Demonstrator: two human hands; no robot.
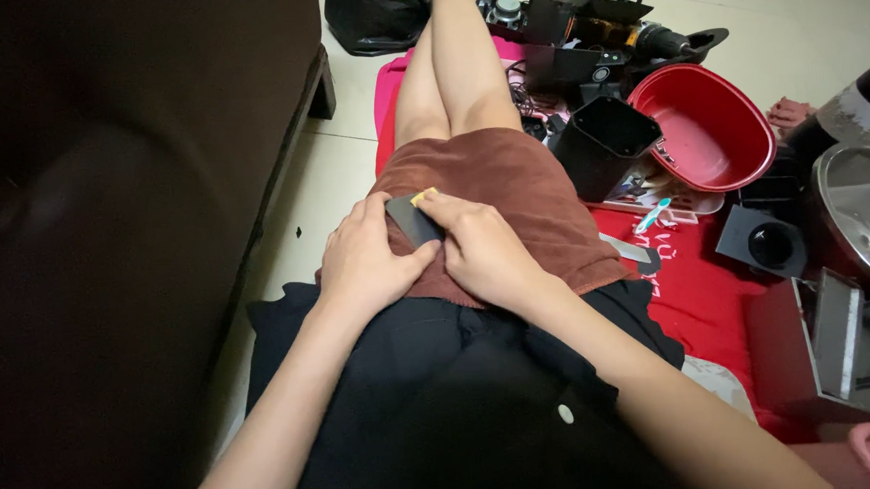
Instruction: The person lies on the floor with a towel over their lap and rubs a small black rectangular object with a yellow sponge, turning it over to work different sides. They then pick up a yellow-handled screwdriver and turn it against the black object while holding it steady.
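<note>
I sit on the floor with a brown cloth (521,187) spread over my lap. My left hand (362,262) grips a small flat dark plate (412,221) and rests it on the cloth. My right hand (479,247) pinches a small yellow piece (423,197) against the plate's upper end. Both hands touch each other over the plate.
A dark sofa (112,239) fills the left side. To the right on a red mat (701,292) lie a black square container (602,144), a red basin (708,125), a metal pot (859,211), a black speaker part (762,240) and several dark machine parts (582,23).
</note>
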